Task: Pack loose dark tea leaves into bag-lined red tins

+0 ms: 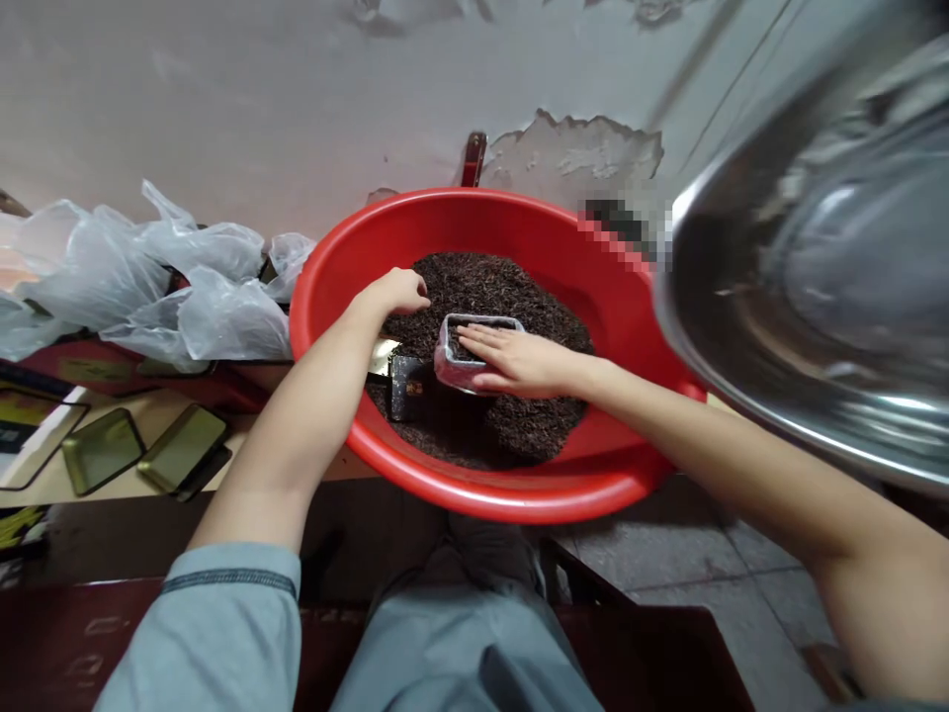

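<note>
A wide red basin (pixel 474 494) holds a heap of dark, loose, leaf-like material (pixel 549 430). On the heap rests a small box (pixel 460 374) lined with clear plastic and filled with dark material. My right hand (pixel 519 361) lies flat over the box's top, fingers stretched across its contents. My left hand (pixel 404 290) is at the heap's upper left edge, its fingers curled downward; what they hold, if anything, is hidden. Below it, inside the basin, stand a dark box (pixel 407 389) and a shiny gold piece (pixel 384 356).
Clear plastic bags (pixel 222 307) are piled at the left. Two gold-coloured trays (pixel 182 447) lie on the pale tabletop (pixel 256 435). A large metal bowl (pixel 837 257) fills the right side. Behind the basin is a peeling wall (pixel 259 109).
</note>
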The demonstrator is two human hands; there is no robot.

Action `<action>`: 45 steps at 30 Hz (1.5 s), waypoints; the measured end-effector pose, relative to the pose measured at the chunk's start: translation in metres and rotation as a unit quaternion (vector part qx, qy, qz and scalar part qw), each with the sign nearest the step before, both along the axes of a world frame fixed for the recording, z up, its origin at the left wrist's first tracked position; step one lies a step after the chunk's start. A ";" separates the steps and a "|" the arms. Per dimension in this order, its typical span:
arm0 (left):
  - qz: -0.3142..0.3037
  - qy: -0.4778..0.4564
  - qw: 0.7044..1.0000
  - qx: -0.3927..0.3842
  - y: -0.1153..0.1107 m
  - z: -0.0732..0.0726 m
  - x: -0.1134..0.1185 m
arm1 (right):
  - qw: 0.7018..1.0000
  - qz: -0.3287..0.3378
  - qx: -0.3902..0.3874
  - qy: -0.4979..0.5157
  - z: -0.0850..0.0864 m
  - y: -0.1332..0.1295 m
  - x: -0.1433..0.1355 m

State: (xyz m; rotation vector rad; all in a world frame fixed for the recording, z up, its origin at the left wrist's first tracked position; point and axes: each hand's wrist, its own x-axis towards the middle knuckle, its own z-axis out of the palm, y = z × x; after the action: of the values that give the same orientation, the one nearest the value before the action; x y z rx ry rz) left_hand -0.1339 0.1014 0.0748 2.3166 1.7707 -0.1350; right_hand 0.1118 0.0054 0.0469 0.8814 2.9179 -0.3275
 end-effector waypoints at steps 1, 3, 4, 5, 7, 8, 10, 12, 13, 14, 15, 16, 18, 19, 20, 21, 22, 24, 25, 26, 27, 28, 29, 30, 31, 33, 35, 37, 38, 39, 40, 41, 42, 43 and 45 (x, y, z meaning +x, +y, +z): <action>-0.002 0.003 1.000 -0.009 -0.002 0.001 0.001 | 1.000 -0.010 -0.004 -0.001 0.000 -0.001 -0.002; -0.001 -0.001 1.000 -0.025 -0.003 0.003 0.000 | 0.999 -0.029 -0.017 0.009 0.002 -0.003 -0.005; 0.002 -0.006 1.000 -0.027 -0.003 0.003 -0.001 | 0.999 -0.032 -0.030 0.019 0.005 -0.004 -0.005; 0.005 -0.010 1.000 -0.026 -0.002 0.003 -0.003 | 0.998 -0.030 -0.048 0.033 0.009 -0.004 -0.004; 0.010 -0.014 1.000 -0.020 0.001 0.001 -0.006 | 0.993 -0.031 -0.083 0.083 0.021 0.001 0.001; 0.011 -0.015 1.000 -0.020 0.002 0.000 -0.006 | 0.987 -0.046 -0.089 0.124 0.027 0.006 0.004; 0.012 -0.013 0.999 -0.030 0.004 -0.001 -0.007 | 0.967 -0.115 -0.055 0.222 0.035 0.025 0.014; 0.008 -0.011 0.999 -0.038 0.004 -0.002 -0.007 | 0.936 -0.204 0.025 0.285 0.032 0.049 0.027; 0.005 -0.008 0.999 -0.038 0.004 -0.002 -0.006 | 0.924 -0.239 0.068 0.290 0.026 0.061 0.033; 0.002 -0.005 0.999 -0.038 0.004 -0.002 -0.005 | 0.917 -0.269 0.104 0.276 0.016 0.072 0.039; 0.000 -0.002 0.999 -0.038 0.003 -0.002 -0.005 | 0.910 -0.305 0.121 0.255 0.004 0.081 0.044; -0.001 0.002 0.999 -0.040 0.003 -0.002 -0.004 | 0.904 -0.346 0.108 0.225 -0.009 0.087 0.048; -0.001 0.010 0.999 -0.043 0.002 -0.001 -0.003 | 0.905 -0.394 0.055 0.150 -0.032 0.090 0.050; 0.000 0.012 0.999 -0.044 0.002 -0.001 -0.002 | 0.906 -0.404 0.038 0.120 -0.041 0.088 0.049; 0.001 0.014 0.999 -0.042 0.002 -0.001 -0.002 | 0.908 -0.404 0.034 0.100 -0.047 0.085 0.047; 0.002 0.016 0.999 -0.040 0.002 0.000 -0.002 | 0.910 -0.402 0.041 0.091 -0.051 0.082 0.045; 0.004 0.016 0.999 -0.040 0.002 0.000 -0.002 | 0.911 -0.399 0.055 0.090 -0.053 0.078 0.042; 0.007 0.014 0.999 -0.044 0.001 0.001 -0.001 | 0.910 -0.395 0.080 0.100 -0.051 0.075 0.037; 0.009 0.013 0.999 -0.050 0.000 0.001 -0.001 | 0.910 -0.391 0.088 0.104 -0.050 0.075 0.036; 0.010 0.012 0.998 -0.055 -0.001 0.002 0.000 | 0.911 -0.386 0.094 0.106 -0.048 0.076 0.036; 0.011 0.012 0.998 -0.060 -0.001 0.002 0.000 | 0.912 -0.383 0.098 0.106 -0.046 0.078 0.036; 0.011 0.013 0.998 -0.063 -0.002 0.002 0.000 | 0.913 -0.381 0.099 0.105 -0.044 0.080 0.037; 0.011 0.015 0.998 -0.064 -0.003 0.002 0.001 | 0.913 -0.381 0.099 0.105 -0.043 0.083 0.038; 0.011 0.016 0.998 -0.063 -0.003 0.003 0.001 | 0.912 -0.384 0.097 0.107 -0.042 0.085 0.040; 0.012 0.018 0.998 -0.060 -0.004 0.002 0.001 | 0.909 -0.388 0.098 0.114 -0.041 0.088 0.042; 0.012 0.019 0.998 -0.054 -0.004 0.002 0.000 | 0.902 -0.391 0.107 0.148 -0.037 0.092 0.044; 0.013 0.011 0.999 -0.050 -0.004 0.001 -0.002 | 0.891 -0.381 0.125 0.215 -0.029 0.093 0.045; 0.017 -0.003 0.999 -0.051 -0.003 0.001 -0.004 | 0.872 -0.358 0.145 0.301 -0.017 0.090 0.042; 0.020 -0.010 0.998 -0.052 -0.003 0.001 -0.005 | 0.862 -0.343 0.152 0.340 -0.010 0.086 0.039; 0.022 -0.014 0.998 -0.054 -0.002 0.001 -0.005 | 0.854 -0.328 0.157 0.372 -0.003 0.080 0.035; 0.023 -0.016 0.998 -0.055 -0.001 0.000 -0.006 | 0.848 -0.313 0.159 0.396 0.004 0.074 0.030; 0.023 -0.014 0.998 -0.055 0.000 0.000 -0.006 | 0.846 -0.298 0.157 0.414 0.010 0.066 0.024; 0.024 -0.011 0.998 -0.055 0.002 0.000 -0.006 | 0.847 -0.282 0.152 0.425 0.014 0.058 0.018; 0.024 -0.005 0.998 -0.060 0.003 -0.001 -0.007 | 0.851 -0.262 0.144 0.431 0.017 0.050 0.012; 0.023 0.024 0.996 -0.080 0.007 -0.005 -0.008 | 0.871 -0.212 0.125 0.425 0.016 0.037 0.001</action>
State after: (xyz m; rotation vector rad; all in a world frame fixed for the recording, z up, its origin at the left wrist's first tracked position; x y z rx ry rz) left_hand -0.1415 0.1083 0.0701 2.1768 1.7645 -0.3154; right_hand 0.1128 0.0423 0.0631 1.8356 3.5563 -0.4647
